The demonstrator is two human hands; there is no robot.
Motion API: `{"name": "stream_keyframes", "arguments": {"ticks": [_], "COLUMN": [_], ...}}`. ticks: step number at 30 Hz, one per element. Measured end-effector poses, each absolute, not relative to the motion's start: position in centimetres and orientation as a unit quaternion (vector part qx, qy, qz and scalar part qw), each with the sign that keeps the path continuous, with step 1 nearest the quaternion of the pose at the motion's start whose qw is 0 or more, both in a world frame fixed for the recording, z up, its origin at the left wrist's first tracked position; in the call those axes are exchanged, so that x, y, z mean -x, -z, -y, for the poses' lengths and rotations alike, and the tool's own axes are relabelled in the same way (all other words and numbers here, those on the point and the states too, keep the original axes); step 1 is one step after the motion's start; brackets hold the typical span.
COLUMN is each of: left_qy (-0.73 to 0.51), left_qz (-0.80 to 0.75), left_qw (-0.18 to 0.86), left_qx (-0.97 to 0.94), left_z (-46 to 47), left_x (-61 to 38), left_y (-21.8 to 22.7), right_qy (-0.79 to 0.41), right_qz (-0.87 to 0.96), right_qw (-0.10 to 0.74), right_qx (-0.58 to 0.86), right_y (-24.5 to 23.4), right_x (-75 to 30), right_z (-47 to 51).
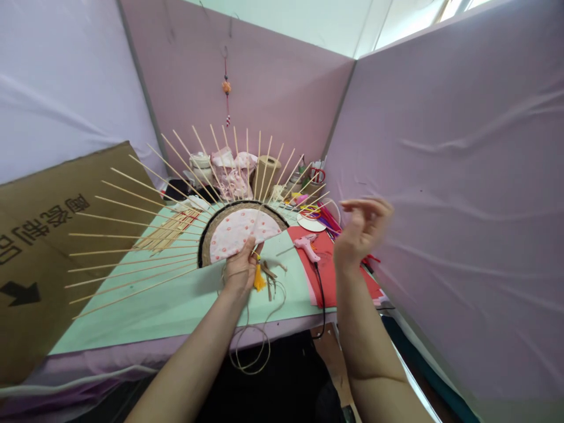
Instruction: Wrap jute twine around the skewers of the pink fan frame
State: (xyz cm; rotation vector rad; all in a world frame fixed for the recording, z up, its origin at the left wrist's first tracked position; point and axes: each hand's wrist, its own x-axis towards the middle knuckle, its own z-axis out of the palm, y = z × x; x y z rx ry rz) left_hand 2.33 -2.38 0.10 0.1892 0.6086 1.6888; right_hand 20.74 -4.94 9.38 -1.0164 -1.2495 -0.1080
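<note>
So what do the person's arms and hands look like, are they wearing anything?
Both are bare. No sleeve shows on the left arm or right arm. The left hand and right hand have no gloves, and no watch, bracelet or ring shows, though the right hand is blurry.

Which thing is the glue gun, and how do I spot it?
Look at the mint-green table, then its right end, where a red sheet lies. The glue gun lies on that sheet's left edge: pale pink, pistol-shaped, with a black cord running off the table.
</note>
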Motion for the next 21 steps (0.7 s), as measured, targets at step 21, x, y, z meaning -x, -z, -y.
{"name": "stream_keyframes", "arguments": {"ticks": [21], "left_qy": [-0.738], "left_qz": [-0.247], "left_qw": [0.625], "left_qx": [-0.066], "left_z": [2.2], "left_x": [-1.9], "left_y": [-0.1], "right_qy": [-0.049], "right_qz": [0.605], "right_qw": [0.091], "right_qx": [0.789], "right_y": [0.2], "right_x": [-23.2], "right_z": [-0.8]}}
